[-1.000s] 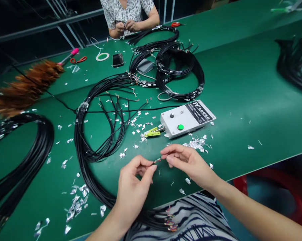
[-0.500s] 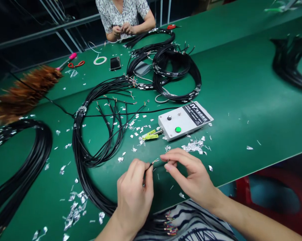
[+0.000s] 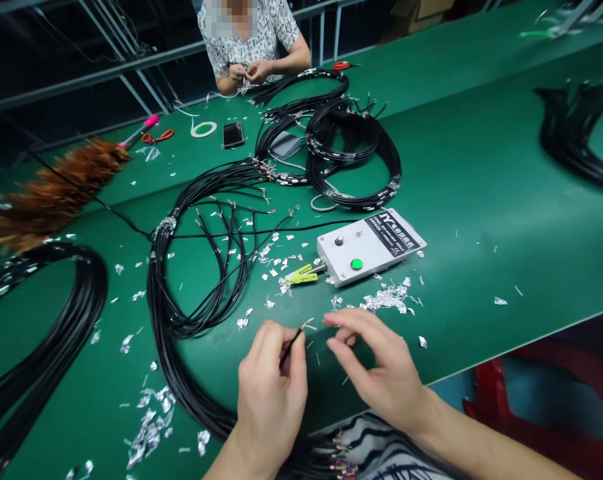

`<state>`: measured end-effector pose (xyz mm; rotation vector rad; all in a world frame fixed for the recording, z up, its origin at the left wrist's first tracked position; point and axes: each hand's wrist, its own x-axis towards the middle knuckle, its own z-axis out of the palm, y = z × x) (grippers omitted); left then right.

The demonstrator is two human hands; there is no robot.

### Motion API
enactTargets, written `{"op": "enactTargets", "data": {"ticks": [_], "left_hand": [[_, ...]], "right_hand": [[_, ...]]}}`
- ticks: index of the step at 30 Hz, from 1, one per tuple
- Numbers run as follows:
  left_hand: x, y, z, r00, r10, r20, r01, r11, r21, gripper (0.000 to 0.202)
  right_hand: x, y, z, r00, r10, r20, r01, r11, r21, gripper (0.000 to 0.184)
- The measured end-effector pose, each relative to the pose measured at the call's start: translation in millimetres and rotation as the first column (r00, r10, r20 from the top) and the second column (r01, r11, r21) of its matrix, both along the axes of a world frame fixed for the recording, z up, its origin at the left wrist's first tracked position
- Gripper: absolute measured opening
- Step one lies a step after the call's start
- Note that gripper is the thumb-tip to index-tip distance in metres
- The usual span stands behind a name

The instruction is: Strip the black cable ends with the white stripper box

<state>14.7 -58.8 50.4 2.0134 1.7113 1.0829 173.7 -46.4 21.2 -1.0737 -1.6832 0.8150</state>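
Pinched in my left hand (image 3: 274, 383) is a black cable (image 3: 292, 341), its stripped end with thin coloured wires pointing up and right. Just right of that end hovers my right hand (image 3: 374, 363), thumb and forefinger apart and nothing visible between them. Beyond both hands lies a grey-white control box (image 3: 349, 250) with a green button, a black knob and a yellow clip (image 3: 302, 274) at its left side. A bundle of black cables (image 3: 169, 360) curves round on the left and passes under my left arm. More cable ends with coloured wires (image 3: 342, 457) rest at my lap.
Foil scraps (image 3: 389, 298) litter the green table (image 3: 481, 180). Coiled black cables (image 3: 394, 153), a phone (image 3: 233, 135), a tape roll (image 3: 204, 129), red scissors (image 3: 157, 136) and a brown duster (image 3: 66, 183) lie farther off. Opposite sits a person (image 3: 259, 50) with hands together. A red stool (image 3: 491, 393) stands lower right.
The view has tilted slightly, so the table's things appear a little lower. My right hand's thumb and forefinger are a bit wider apart; my left hand still holds the cable.
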Motion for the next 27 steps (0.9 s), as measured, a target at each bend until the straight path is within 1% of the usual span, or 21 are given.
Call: {"op": "enactTargets", "data": {"ticks": [1,2,4,6,7,9,11,12,14,16,17,18,19,21,23,24,25,27], "left_hand": [[0,0,-0.1,1.0,0.002,0.005,-0.002,1.0,-0.001,0.017],[0,0,-0.3,1.0,0.004,0.009,-0.004,1.0,-0.003,0.017],[1,-1,-0.8,1.0,0.004,0.019,-0.004,1.0,-0.009,0.016],[2,-3,-1.6,0.999,0.001,0.034,-0.001,1.0,-0.006,0.017],[2,-3,-2.2,0.999,0.002,0.045,-0.002,1.0,-0.005,0.017],[3,-5,-3.7,0.997,0.013,0.082,-0.013,1.0,-0.007,0.018],[4,-6,-5.3,0.985,0.043,0.166,-0.036,0.999,-0.041,0.017],[5,-6,-5.9,0.97,0.063,0.234,-0.046,0.996,-0.077,0.016],[7,-5,-6.0,0.906,0.115,0.407,-0.039,0.981,-0.191,0.015],[8,-4,-4.4,0.807,0.171,0.566,0.024,0.947,-0.319,0.013],[8,-3,-3.1,0.762,0.191,0.619,0.062,0.93,-0.363,0.011],[8,-2,-1.6,0.734,0.201,0.649,0.094,0.916,-0.39,0.012],[8,-1,-0.2,0.726,0.193,0.66,0.119,0.91,-0.397,0.014],[6,1,1.5,0.75,0.144,0.646,0.146,0.916,-0.373,0.019],[5,3,0.5,0.765,0.118,0.633,0.151,0.923,-0.354,0.016],[5,4,-1.1,0.753,0.129,0.646,0.143,0.925,-0.352,0.016],[5,5,-3.3,0.725,0.158,0.67,0.13,0.925,-0.358,0.017],[6,5,-8.3,0.643,0.232,0.73,0.101,0.919,-0.381,0.019]], "right_hand": [[-1,3,1.7,0.997,-0.032,-0.071,0.024,0.993,-0.117,0.016],[-3,5,3.6,0.99,-0.047,-0.136,0.013,0.97,-0.243,0.011],[-9,10,6.9,0.965,-0.041,-0.258,-0.084,0.887,-0.455,0.015],[-16,13,8.7,0.929,-0.043,-0.368,-0.192,0.794,-0.577,0.022],[-19,14,9.0,0.908,-0.053,-0.416,-0.232,0.762,-0.604,0.024],[-25,16,8.7,0.857,-0.086,-0.509,-0.297,0.724,-0.623,0.025],[-28,16,8.1,0.8,-0.125,-0.587,-0.362,0.679,-0.638,0.025],[-29,16,7.9,0.776,-0.145,-0.613,-0.391,0.652,-0.65,0.024],[-28,17,7.8,0.739,-0.183,-0.648,-0.445,0.59,-0.674,0.022],[-27,17,7.6,0.705,-0.208,-0.678,-0.504,0.526,-0.685,0.021],[-26,17,7.4,0.689,-0.21,-0.694,-0.536,0.498,-0.682,0.021],[-25,18,7.2,0.676,-0.205,-0.708,-0.564,0.473,-0.676,0.02],[-25,18,7.0,0.671,-0.194,-0.715,-0.584,0.457,-0.672,0.02],[-24,20,6.8,0.691,-0.156,-0.706,-0.588,0.447,-0.674,0.019],[-23,21,7.1,0.747,-0.105,-0.656,-0.541,0.476,-0.693,0.019],[-23,21,7.4,0.778,-0.075,-0.624,-0.51,0.504,-0.696,0.02],[-23,22,7.8,0.803,-0.041,-0.594,-0.484,0.536,-0.692,0.022],[-22,22,8.7,0.844,0.028,-0.535,-0.439,0.61,-0.66,0.024]]}}
